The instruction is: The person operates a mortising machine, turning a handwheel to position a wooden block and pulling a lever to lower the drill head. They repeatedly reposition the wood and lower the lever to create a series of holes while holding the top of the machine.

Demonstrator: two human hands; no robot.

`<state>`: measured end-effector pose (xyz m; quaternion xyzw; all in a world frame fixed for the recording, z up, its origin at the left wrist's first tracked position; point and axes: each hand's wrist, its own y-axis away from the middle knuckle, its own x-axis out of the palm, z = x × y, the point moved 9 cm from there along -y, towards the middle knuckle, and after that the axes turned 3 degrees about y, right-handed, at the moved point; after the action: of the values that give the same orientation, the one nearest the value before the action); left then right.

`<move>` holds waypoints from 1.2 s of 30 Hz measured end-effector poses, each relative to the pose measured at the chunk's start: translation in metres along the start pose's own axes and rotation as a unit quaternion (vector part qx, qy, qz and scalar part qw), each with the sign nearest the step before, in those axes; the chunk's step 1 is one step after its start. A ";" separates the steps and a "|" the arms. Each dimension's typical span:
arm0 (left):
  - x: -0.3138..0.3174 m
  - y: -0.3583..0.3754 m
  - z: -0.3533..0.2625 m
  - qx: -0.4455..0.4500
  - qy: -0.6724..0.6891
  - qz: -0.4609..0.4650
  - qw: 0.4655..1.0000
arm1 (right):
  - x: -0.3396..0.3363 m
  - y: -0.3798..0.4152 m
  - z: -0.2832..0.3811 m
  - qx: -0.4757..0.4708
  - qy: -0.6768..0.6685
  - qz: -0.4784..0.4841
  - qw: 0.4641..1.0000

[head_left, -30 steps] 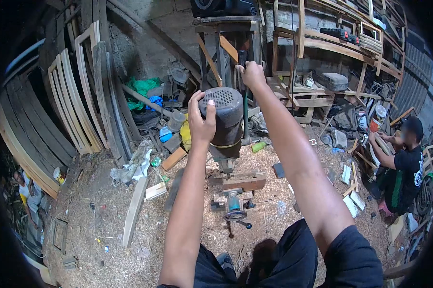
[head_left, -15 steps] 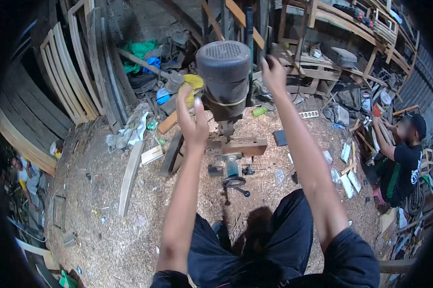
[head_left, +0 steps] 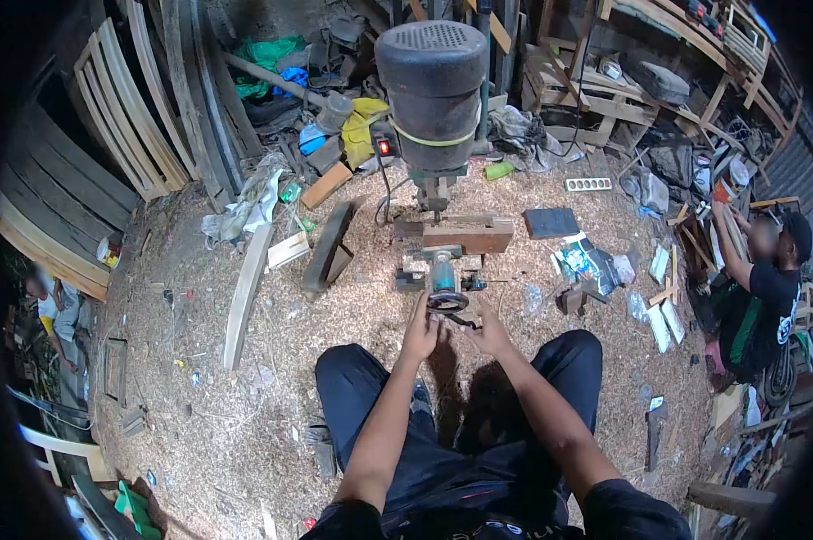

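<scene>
A drill press with a dark motor housing [head_left: 432,90] stands in front of me. Under its chuck [head_left: 436,193], a brown wood block [head_left: 467,236] lies in the vise [head_left: 442,270]. At the vise's near end is a round handwheel [head_left: 447,303] with a dark crank handle [head_left: 461,320]. My left hand [head_left: 420,337] is at the wheel's left edge, fingers stretched upward. On the other side, my right hand [head_left: 491,337] has thumb and fingers apart by the crank handle's end. Whether either hand presses on the metal is hard to see.
Wood shavings cover the ground [head_left: 217,432]. A long board [head_left: 247,297] and a dark timber piece [head_left: 330,247] lie left of the press. A co-worker [head_left: 758,297] sits at right; another person [head_left: 55,315] is at far left. A red-lit switch [head_left: 384,148] hangs beside the motor.
Both hands have come down from either side of the motor housing to the vise's handwheel. The red-lit switch, behind my left hand's area before, now shows. My view has shifted slightly.
</scene>
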<state>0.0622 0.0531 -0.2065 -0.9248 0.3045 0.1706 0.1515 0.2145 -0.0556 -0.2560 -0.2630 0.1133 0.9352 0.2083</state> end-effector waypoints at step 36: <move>0.018 0.003 0.010 -0.080 0.088 0.085 0.989 | 0.019 -0.014 -0.023 -0.079 0.016 0.018 0.997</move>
<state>0.0718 0.0455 -0.2230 -0.9160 0.3800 0.1244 0.0344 0.2163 -0.0447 -0.2868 -0.2912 0.0472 0.9406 0.1681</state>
